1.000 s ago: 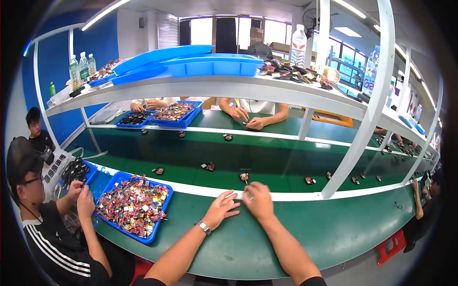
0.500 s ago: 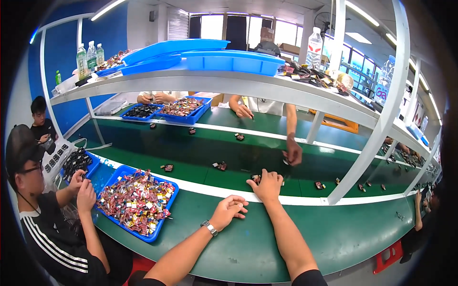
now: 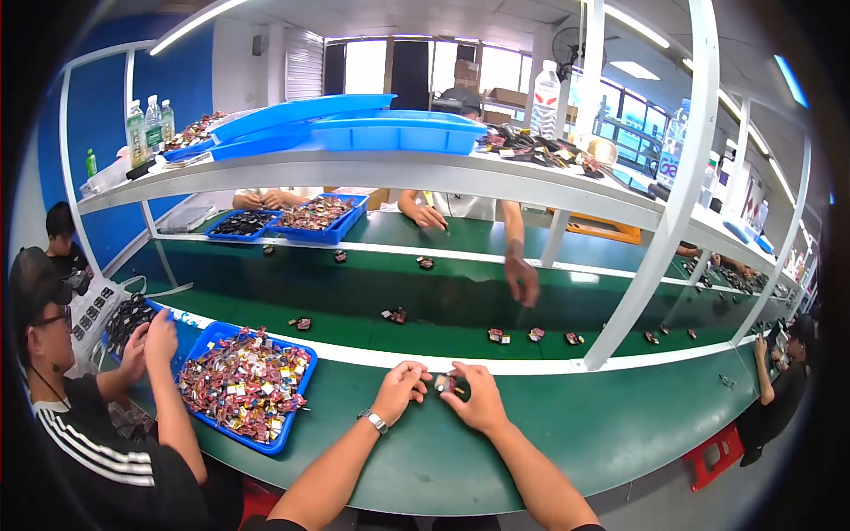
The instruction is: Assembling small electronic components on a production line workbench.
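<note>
My right hand [image 3: 475,400] is over the near green table top, its thumb and fingers closed on a small electronic part [image 3: 449,384]. The part is dark and red, with a pale patch. Close by on the left is my left hand [image 3: 403,389], a metal-banded watch [image 3: 373,419] on its wrist. Its fingers are curled in beside the part; whether they grip anything is hidden. Beyond my hands, similar small parts lie spaced along the dark green belt, among them a red and white one [image 3: 498,336] and another [image 3: 536,334].
A blue tray [image 3: 305,376] heaped with small parts stands to my left, beside a seated person [image 3: 106,425]. A white post [image 3: 651,212] and a shelf [image 3: 354,168] bearing blue trays and bottles stand ahead. Across the belt, another person's hand [image 3: 521,279] reaches over it.
My right hand has come back from the belt toward me, bringing a small part beside my left hand. My left hand has curled in more. The whole view has shifted slightly.
</note>
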Demonstrator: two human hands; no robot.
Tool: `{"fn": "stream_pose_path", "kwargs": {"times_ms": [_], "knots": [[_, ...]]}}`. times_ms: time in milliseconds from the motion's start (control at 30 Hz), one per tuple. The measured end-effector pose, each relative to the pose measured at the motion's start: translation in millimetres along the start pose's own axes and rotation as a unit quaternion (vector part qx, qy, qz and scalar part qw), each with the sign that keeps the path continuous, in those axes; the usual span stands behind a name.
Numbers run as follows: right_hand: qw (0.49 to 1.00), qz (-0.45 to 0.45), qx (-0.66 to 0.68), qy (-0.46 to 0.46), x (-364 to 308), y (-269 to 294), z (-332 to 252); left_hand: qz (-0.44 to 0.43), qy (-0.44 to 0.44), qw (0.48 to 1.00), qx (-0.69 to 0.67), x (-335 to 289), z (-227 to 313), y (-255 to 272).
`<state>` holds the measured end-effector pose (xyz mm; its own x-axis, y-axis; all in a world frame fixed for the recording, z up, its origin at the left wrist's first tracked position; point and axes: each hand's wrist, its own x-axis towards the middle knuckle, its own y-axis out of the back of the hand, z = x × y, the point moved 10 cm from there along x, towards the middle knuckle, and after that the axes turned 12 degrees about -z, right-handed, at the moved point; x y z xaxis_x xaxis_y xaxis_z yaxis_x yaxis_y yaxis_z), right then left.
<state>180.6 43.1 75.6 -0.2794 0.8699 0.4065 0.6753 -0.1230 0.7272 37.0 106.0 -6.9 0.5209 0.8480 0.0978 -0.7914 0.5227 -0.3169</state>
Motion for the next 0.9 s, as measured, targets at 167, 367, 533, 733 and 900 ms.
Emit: {"fn": "stream_pose_path", "kwargs": {"times_ms": [167,367,533,733,900], "knots": [[0.998,-0.050,-0.004,0.048,-3.4,2.0,-26.4,-0.149,0.099,0.984,-0.010,-0.2,-12.2,-23.5],[0.995,-0.043,0.009,0.087,-0.2,8.9,-30.0,-0.157,0.099,0.982,-0.021,-4.3,-5.0,-27.0],[0.999,0.015,-0.014,0.041,-3.5,5.6,-16.5,-0.131,0.075,0.988,-0.025,-4.2,4.5,-31.5],[0.997,0.001,-0.037,0.064,0.0,-1.0,-18.5,-0.124,0.074,0.989,-0.017,-3.1,1.0,-34.1],[0.996,0.023,-0.042,0.075,1.0,0.7,-22.2,-0.122,0.067,0.990,-0.035,-3.4,-1.7,-30.1]]}}
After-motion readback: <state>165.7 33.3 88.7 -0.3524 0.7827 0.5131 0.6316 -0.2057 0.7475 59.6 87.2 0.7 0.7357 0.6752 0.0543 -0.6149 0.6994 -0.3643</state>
